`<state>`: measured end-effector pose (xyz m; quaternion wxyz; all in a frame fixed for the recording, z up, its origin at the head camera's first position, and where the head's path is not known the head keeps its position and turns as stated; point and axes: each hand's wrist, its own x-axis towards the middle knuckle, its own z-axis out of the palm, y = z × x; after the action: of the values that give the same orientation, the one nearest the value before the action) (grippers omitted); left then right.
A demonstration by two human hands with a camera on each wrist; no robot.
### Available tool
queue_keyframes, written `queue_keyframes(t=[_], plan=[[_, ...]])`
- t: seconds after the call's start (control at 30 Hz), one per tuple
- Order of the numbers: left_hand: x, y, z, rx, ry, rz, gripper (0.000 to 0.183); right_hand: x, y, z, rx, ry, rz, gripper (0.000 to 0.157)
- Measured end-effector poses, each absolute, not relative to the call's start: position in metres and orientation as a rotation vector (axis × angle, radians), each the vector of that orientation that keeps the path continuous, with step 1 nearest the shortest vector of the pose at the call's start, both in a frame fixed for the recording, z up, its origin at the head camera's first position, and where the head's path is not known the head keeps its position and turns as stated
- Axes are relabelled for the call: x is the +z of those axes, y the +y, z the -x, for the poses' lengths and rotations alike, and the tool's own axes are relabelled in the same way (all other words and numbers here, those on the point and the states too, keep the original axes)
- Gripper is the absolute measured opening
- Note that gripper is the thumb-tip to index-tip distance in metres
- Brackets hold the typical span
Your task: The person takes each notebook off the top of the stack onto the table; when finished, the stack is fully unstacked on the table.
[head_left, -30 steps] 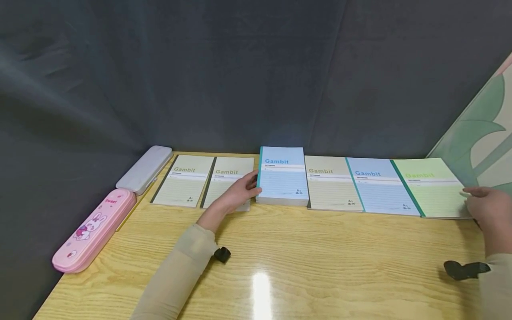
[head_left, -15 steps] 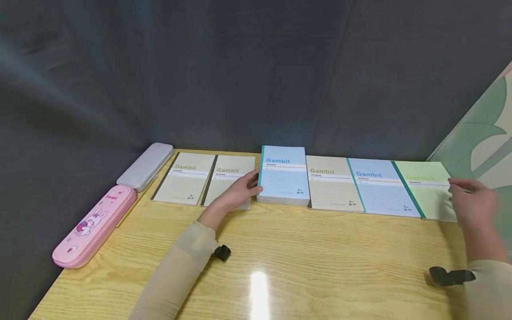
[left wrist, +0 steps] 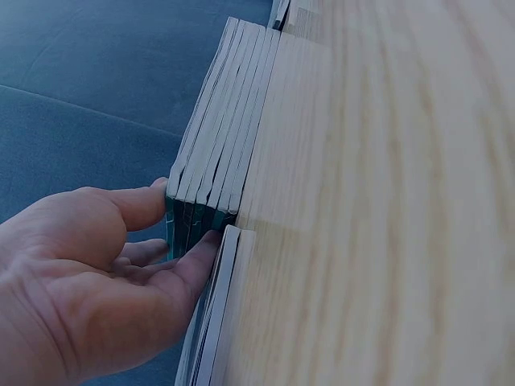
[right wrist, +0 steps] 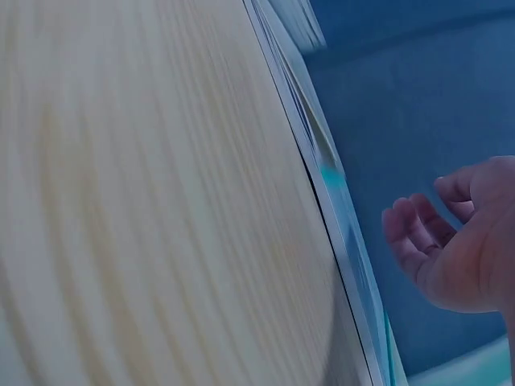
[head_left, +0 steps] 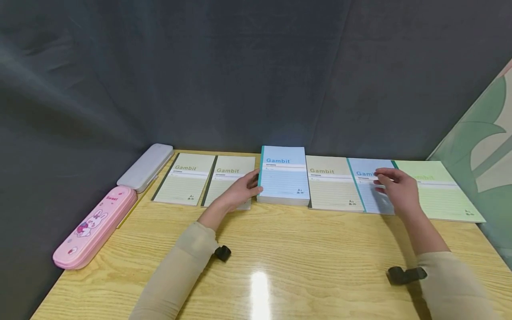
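Note:
A thick stack of blue-covered notebooks with a teal spine lies in the middle of the row. My left hand touches the left spine side of this stack, thumb at the near corner. In the left wrist view, the fingers of my left hand rest along the spines of the stacked notebooks. Over a single blue notebook on the right hovers my right hand, fingers loosely bent with nothing between them. The right wrist view shows my right hand raised above the notebooks' edge.
A beige notebook lies right of the stack, a green notebook at the right end. Two beige notebooks lie on the left. A pink pencil case and a pale case line the wooden table's left edge. Dark cloth hangs behind.
My right hand has moved left, from the green notebook's right edge to above the single blue notebook. The green notebook is now mostly uncovered. My left hand stays at the stack.

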<state>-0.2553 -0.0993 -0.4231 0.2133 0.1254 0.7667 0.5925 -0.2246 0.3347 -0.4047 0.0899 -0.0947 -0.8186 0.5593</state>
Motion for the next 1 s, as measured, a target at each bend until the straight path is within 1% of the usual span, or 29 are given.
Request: queue_keyframes(t=[0.07, 0.17, 0.5, 0.6, 0.8, 1.0], plan=[[-0.424, -0.099, 0.255, 1.647, 2.127, -0.352, 0.072, -0.406, 0.319, 0.227, 1.671, -2.465, 0.223, 0.036], [-0.424, -0.099, 0.255, 1.654, 2.123, -0.356, 0.071, -0.409, 0.297, 0.229, 1.684, -2.515, 0.135, 0.039], [-0.424, -0.099, 0.256, 1.668, 2.113, -0.353, 0.071, -0.412, 0.227, 0.231, 1.881, -2.535, -0.135, 0.036], [-0.425, -0.099, 0.256, 1.669, 2.115, -0.358, 0.071, -0.413, 0.212, 0.233, 1.901, -2.555, -0.16, 0.036], [-0.425, -0.099, 0.255, 1.662, 2.12, -0.363, 0.071, -0.417, 0.195, 0.237, 1.751, -2.686, -0.135, 0.032], [-0.423, -0.098, 0.254, 1.659, 2.119, -0.342, 0.072, -0.42, 0.189, 0.238, 1.488, -2.796, -0.144, 0.036]])
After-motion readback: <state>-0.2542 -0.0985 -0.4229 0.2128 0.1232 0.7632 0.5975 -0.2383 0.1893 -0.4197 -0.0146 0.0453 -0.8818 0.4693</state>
